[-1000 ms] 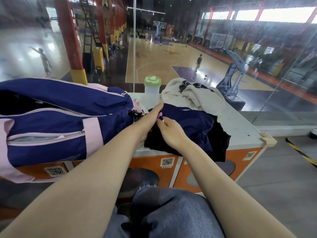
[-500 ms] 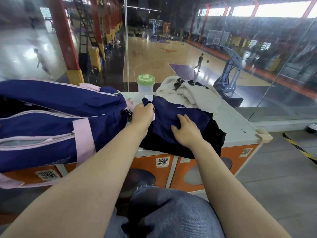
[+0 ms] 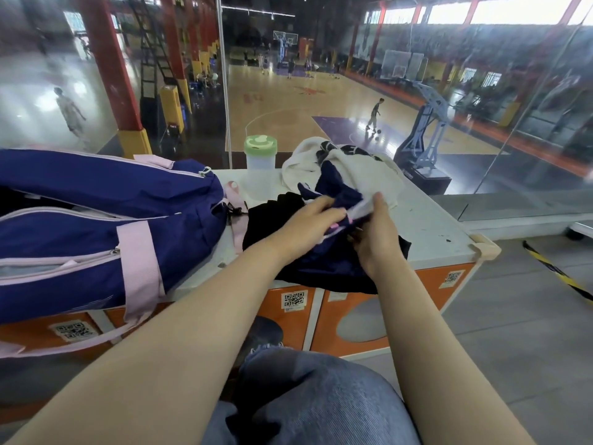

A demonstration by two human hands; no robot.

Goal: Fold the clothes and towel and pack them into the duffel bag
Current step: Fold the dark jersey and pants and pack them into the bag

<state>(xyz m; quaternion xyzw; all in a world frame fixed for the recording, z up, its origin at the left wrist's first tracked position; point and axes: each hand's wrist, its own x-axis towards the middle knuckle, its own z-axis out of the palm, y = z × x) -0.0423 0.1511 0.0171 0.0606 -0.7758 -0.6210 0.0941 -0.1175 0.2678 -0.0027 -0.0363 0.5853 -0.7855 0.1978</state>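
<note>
A navy garment with a pale pink trim lies crumpled on the white counter top, over a black garment. My left hand and my right hand both pinch the navy garment's trimmed edge, close together above the pile. Behind them a cream towel or top with dark markings sits bunched. The navy duffel bag with pink straps lies on the left, its top zip open.
A clear bottle with a green lid stands at the counter's back edge, against a glass wall. The counter's right corner has a beige bumper. My denim-clad knee is below the counter front.
Both hands lifted from pressing on the navy garment and now pinch its trimmed edge. The garment has been pulled open, uncovering the black one at the left.
</note>
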